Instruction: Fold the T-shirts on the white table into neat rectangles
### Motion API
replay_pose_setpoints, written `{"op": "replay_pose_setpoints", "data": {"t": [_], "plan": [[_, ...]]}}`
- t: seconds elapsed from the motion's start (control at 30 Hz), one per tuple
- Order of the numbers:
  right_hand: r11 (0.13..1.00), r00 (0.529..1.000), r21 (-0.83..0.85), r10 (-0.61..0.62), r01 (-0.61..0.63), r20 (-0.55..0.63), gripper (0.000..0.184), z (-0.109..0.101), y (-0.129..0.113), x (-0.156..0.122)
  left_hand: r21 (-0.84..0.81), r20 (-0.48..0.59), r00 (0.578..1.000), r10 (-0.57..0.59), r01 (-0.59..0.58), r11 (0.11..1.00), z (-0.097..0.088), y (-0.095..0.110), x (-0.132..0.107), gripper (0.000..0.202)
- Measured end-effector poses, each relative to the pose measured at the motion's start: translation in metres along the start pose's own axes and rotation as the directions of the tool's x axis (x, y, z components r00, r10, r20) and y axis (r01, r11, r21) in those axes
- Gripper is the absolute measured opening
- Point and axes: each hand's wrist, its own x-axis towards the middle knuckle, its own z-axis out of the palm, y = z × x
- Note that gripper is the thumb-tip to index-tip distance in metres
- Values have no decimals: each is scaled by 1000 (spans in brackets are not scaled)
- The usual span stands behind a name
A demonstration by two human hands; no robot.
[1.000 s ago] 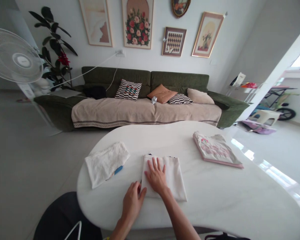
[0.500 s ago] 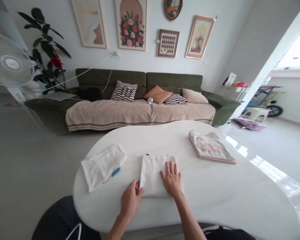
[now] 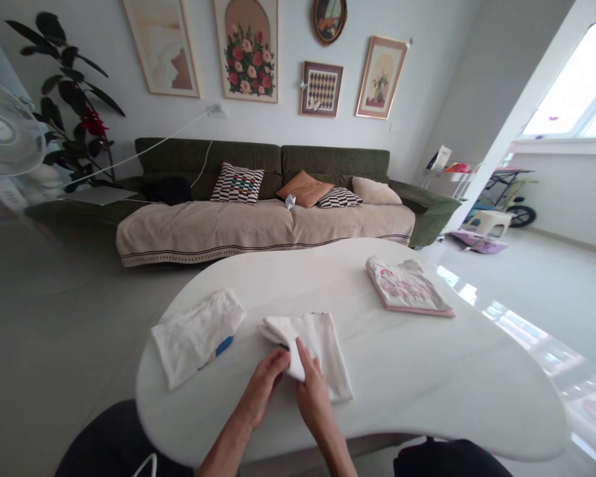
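A white folded garment (image 3: 330, 358) lies on the table in front of me, its left side lifted and bent over towards the right. My left hand (image 3: 265, 379) pinches the raised left edge between thumb and fingers. Across the lifted fold rests my right hand (image 3: 314, 389), fingers stretched out and touching the cloth; its palm side is hidden. To the left is another folded white garment (image 3: 198, 334) with a blue patch at its lower edge. On the right side sits a stack of folded clothes (image 3: 408, 286), white with a pink print on top and pink beneath.
The white table (image 3: 417, 377) has a curved edge. Behind it stands a green sofa (image 3: 335, 162) with a beige cover and several cushions. A fan (image 3: 4, 129) and a plant (image 3: 74, 93) are at the left. A dark seat (image 3: 114, 444) is near the table's lower left.
My left hand has lifted the garment's left side and moved it rightwards. My right hand has slid left from flat on the cloth to the fold. The view has shifted slightly.
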Motion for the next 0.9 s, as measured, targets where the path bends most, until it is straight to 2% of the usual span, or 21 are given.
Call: {"op": "replay_pose_setpoints", "data": {"t": [0.03,0.07,0.1,0.17,0.2,0.27,0.3,0.37,0.43,0.5,0.53,0.6,0.7,0.8,0.9], "plan": [[968,999,250,16,-24,35,53,-6,-6,8,-57,-51,999,2,-5,998,3,4,1,37],[874,995,479,38,-79,95,47,-12,-13,16,-103,-109,994,9,-20,994,5,7,3,37],[752,984,640,65,-159,168,42,-19,-21,26,-143,-164,986,18,-42,989,6,9,5,37],[522,942,789,106,-324,317,37,-33,-37,44,-212,-260,965,34,-92,973,5,11,8,35],[437,925,819,94,-371,369,35,-40,-45,53,-244,-302,953,27,-105,964,3,10,8,33],[308,923,878,-2,-366,386,30,-50,-61,68,-325,-372,927,-52,-78,942,-1,6,5,34],[231,927,908,-57,-349,370,28,-54,-66,73,-378,-376,919,-116,-38,925,-3,4,3,37],[105,948,953,-121,-284,296,26,-60,-71,76,-492,-304,920,-246,69,868,-6,-2,-3,46],[16,972,977,-97,-214,214,25,-60,-61,69,-575,-176,935,-308,156,803,-8,-8,-9,54],[-51,985,983,-12,-175,174,24,-54,-35,51,-594,-85,948,-307,199,779,-9,-16,-13,55],[-71,984,982,43,-172,175,24,-49,-18,39,-584,-71,950,-305,208,785,-10,-21,-14,53],[-64,951,962,147,-266,273,30,-38,20,14,-548,-67,955,-290,207,810,-10,-30,-15,47],[68,886,922,313,-381,343,38,-30,68,-17,-477,-72,973,-219,159,864,-9,-40,-17,41],[194,854,875,387,-443,347,40,-34,85,-31,-378,-72,987,-146,109,919,-7,-41,-20,47],[275,850,843,407,-463,334,43,-42,80,-32,-304,-93,989,-113,80,949,-6,-40,-22,51]]}}
